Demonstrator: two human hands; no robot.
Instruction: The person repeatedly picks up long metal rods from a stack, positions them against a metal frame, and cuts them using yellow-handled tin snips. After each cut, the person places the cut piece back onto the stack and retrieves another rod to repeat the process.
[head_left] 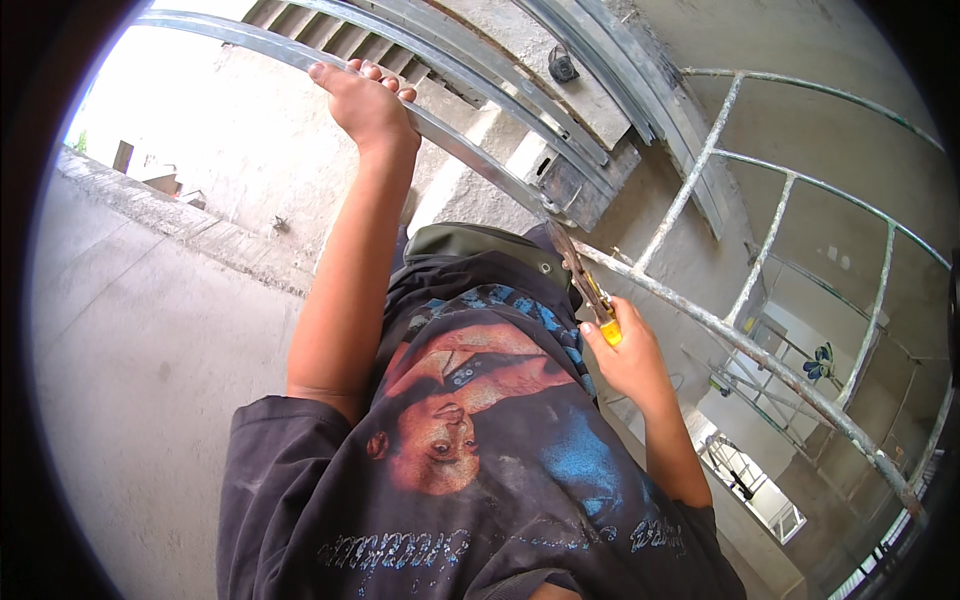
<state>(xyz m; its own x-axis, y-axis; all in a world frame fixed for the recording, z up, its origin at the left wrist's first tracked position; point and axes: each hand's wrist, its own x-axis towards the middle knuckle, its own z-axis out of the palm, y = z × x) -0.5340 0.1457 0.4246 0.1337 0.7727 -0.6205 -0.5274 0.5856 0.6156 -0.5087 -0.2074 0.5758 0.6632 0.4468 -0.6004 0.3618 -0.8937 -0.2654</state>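
My left hand (368, 105) is closed around a long, thin galvanized metal channel (470, 155), with the thumb and fingertips over its edge. From the upper left the channel slants down toward the middle of the view. My right hand (637, 362) grips tin snips (583, 275) by their yellow handle, low in front of my waist. Their dark jaws point up and away, close to the near end of the channel. Whether the blades touch the metal or are parted, I cannot make out.
More metal channels (590, 75) lie beyond, beside a small black object (562, 64). To the right stands a paint-spattered scaffold frame (720, 325), its lower bar passing near the snips. Concrete stairs (340, 40) are at the top, and a rough ledge (180, 235) runs along the left.
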